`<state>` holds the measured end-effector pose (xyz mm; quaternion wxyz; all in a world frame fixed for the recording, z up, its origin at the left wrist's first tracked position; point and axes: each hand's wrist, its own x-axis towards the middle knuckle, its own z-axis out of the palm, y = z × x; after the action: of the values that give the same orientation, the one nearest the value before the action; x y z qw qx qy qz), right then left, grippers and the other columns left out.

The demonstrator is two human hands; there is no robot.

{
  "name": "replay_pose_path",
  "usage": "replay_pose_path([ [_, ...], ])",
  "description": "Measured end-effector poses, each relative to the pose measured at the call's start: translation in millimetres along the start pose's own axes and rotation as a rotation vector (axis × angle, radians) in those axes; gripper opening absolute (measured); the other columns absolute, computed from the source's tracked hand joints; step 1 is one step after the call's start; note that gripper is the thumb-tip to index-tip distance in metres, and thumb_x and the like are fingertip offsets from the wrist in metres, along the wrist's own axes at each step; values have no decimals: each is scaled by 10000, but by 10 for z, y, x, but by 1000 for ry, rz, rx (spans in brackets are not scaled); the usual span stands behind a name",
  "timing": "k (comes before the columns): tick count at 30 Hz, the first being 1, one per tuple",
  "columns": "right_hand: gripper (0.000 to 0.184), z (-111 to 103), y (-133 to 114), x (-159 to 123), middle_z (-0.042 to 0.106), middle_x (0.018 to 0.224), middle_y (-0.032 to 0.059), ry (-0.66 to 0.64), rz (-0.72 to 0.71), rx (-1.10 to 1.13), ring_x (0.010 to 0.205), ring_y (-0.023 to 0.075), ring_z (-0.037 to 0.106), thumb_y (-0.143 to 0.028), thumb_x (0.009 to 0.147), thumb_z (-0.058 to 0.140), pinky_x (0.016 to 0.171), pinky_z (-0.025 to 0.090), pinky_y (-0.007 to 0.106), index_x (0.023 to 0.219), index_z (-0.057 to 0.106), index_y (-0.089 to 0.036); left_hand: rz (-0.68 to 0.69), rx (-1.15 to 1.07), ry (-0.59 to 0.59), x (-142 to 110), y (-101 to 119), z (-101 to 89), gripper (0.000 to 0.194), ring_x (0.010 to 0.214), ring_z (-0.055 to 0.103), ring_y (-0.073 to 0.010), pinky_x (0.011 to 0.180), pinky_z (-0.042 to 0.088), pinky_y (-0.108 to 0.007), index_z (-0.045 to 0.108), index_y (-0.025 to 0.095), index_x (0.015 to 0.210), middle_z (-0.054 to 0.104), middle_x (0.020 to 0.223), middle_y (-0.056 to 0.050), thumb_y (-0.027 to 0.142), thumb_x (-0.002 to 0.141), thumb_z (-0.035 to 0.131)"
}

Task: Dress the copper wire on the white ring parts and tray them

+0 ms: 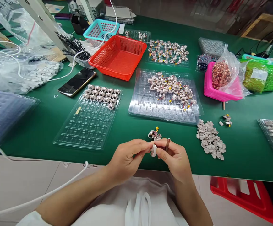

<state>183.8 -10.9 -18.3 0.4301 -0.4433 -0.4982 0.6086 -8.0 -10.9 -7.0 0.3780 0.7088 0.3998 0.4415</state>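
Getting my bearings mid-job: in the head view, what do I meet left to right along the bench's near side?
Stacked clear trays, partly filled tray, left hand, small held part, right hand, loose pale pieces, tray of shiny parts.

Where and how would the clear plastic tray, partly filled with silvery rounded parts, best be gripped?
Probably by both long rims, from the near side, kept level: the shallow clear plastic tray carries its silvery rounded parts toward the far end, likely heavier.
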Motion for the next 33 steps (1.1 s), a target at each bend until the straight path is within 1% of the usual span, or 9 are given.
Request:
replay_pose_path([
  [3, 144, -10, 5, -6, 718, 907, 24, -3, -10, -24, 781, 150, 620, -267, 914, 698, 665, 490, 252, 1030, 782, -283, -7, -28, -11, 13, 33, 5, 362, 821, 732, -136, 780, 588, -209, 748, 196, 1178, 788, 895, -52, 16, 913, 580],
  [8, 150, -13, -11, -24, 691, 897, 22, -15, -46, -89, 760, 141, 603, -247, 927, 675, 649, 478, 245, 1046, 766, -266, -78, -45, 18, 27, 64, 21, 271, 780, 739, -137, 738, 584, -190, 785, 178, 1087, 793, 884, -63, 48, 882, 663],
  [15, 134, 23, 36, -49, 669, 866, 36, -14, -116, -136, 734, 151, 605, -228, 938, 653, 632, 494, 268, 1026, 753, -235, -41, -32, 87, -27, 75, 72, 190, 686, 694, -135, 680, 563, -209, 786, 118, 980, 758, 752, -67, 39, 879, 646],
  [18, 153, 39, 69, -57, 661, 878, 37, -10, -125, -151, 720, 147, 597, -228, 952, 633, 617, 491, 269, 1051, 749, -243, -62, -33, 86, -23, 82, 64, 191, 690, 691, -139, 676, 556, -215, 788, 109, 985, 755, 757, -76, 44, 880, 642],
  [20, 162, 41, 76, -66, 653, 887, 36, 0, -134, -161, 721, 145, 600, -218, 954, 627, 616, 490, 270, 1065, 741, -250, -97, -62, 56, 0, 101, 39, 207, 720, 700, -143, 698, 556, -218, 791, 116, 1008, 762, 783, -81, 53, 885, 637],
  [23, 147, 28, 65, -81, 644, 879, 29, 15, -170, -173, 710, 142, 605, -207, 943, 637, 601, 483, 263, 1052, 724, -254, -240, -188, -32, 64, 145, -14, 200, 779, 710, -156, 739, 560, -232, 802, 154, 993, 775, 831, -72, 96, 896, 637],
  [26, 125, -4, 40, -88, 646, 862, 21, 18, -218, -234, 683, 132, 593, -199, 923, 652, 540, 445, 233, 1024, 704, -252, -471, -430, -115, 141, 172, -61, 138, 783, 709, -160, 748, 566, -249, 802, 173, 935, 777, 831, -49, 162, 883, 674],
  [29, 124, -45, 1, -82, 649, 859, 16, -18, -240, -350, 662, 121, 583, -197, 914, 652, 508, 421, 215, 1022, 683, -248, -687, -650, -169, 207, 146, -92, 84, 726, 698, -144, 728, 563, -251, 771, 146, 891, 767, 757, -30, 202, 832, 746],
  [33, 214, -100, -90, -62, 641, 891, 17, -134, -284, -500, 665, 114, 578, -208, 913, 651, 550, 456, 219, 1123, 664, -246, -876, -785, -231, 270, 73, -111, 238, 632, 680, -123, 650, 550, -241, 668, 129, 846, 745, 689, -8, 197, 713, 853],
])
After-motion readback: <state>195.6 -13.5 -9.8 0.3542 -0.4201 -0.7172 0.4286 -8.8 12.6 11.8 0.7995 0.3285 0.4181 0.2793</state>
